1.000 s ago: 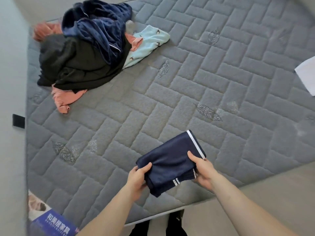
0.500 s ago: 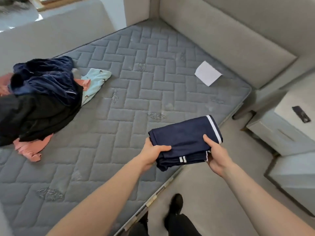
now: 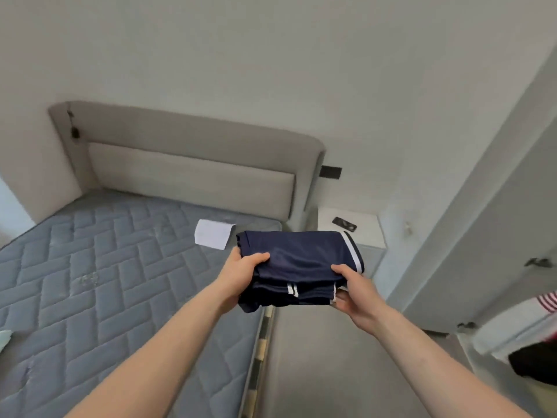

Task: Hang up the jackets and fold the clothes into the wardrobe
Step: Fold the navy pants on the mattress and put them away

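We hold a folded navy garment (image 3: 301,260) in the air between bed and wardrobe, our left hand (image 3: 241,273) clamped on its left edge, thumb on top, our right hand (image 3: 355,292) gripping the right edge the same way. A white sheet (image 3: 213,233) lies on the grey mattress (image 3: 105,282) behind it. A dark phone (image 3: 344,223) rests on the white nightstand (image 3: 366,236). Wardrobe doors (image 3: 497,236) stand at right.

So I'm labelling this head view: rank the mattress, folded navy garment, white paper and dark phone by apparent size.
1. Mattress
2. Folded navy garment, though it is held nearer the camera
3. White paper
4. Dark phone
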The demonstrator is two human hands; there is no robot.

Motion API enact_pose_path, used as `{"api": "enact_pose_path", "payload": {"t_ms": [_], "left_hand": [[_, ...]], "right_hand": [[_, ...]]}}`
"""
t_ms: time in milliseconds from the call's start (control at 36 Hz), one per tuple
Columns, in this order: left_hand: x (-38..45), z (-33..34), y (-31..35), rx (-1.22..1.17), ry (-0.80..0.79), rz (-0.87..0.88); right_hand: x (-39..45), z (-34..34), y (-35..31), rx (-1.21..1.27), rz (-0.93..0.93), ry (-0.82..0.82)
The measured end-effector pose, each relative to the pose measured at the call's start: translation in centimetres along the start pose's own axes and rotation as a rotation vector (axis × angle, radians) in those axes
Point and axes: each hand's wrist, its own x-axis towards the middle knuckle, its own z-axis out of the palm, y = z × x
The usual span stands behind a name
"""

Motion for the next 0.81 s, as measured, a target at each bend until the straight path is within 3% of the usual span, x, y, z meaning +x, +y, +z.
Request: {"api": "enact_pose_path", "payload": {"t_ms": [194, 500, 806], "left_hand": [[3.6, 13.8, 7.0, 0.165, -0.223, 0.11], [7.2, 35.0, 14.5, 0.199, -0.392, 0.231], [9.3, 52.5, 21.4, 0.177, -0.653, 0.268]], "right_hand": [[0.8, -10.5, -8.9, -0.016, -0.145, 0.119], [3.4, -27.0, -21.2, 0.156, -0.299, 0.302], [4.2, -38.8, -31.4, 0.308, -0.506, 0.523]]}}
